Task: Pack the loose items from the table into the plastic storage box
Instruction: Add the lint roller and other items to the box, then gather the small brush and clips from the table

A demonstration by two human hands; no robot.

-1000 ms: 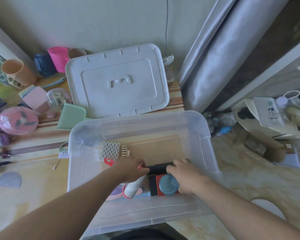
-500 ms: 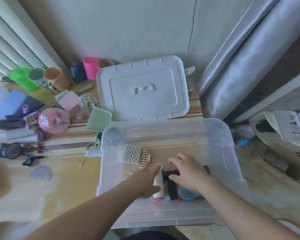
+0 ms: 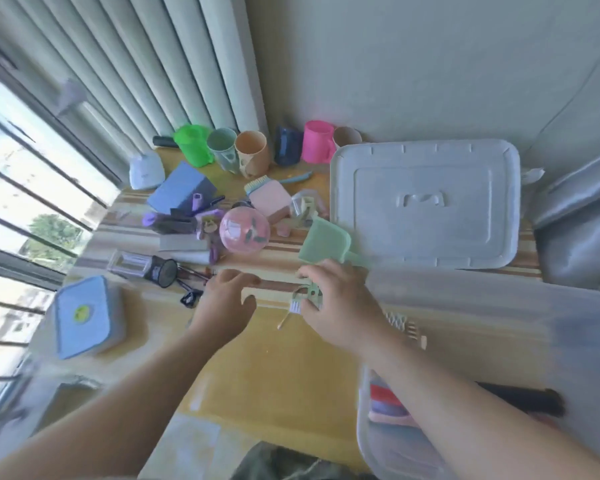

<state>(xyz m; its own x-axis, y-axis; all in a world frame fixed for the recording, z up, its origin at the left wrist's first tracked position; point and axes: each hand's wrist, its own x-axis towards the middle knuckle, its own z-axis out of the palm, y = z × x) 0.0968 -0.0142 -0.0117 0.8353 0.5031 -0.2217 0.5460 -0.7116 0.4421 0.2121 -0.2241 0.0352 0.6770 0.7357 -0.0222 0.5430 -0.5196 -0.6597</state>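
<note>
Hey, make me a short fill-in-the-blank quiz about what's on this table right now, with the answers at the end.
1. The box lid lies flat on the table and its colour is ____.
2. In the row of cups by the wall, the pink cup stands right beside a dark ____ cup.
3. The right hand reaches over a small green ____.

Answers: white; blue; brush
</note>
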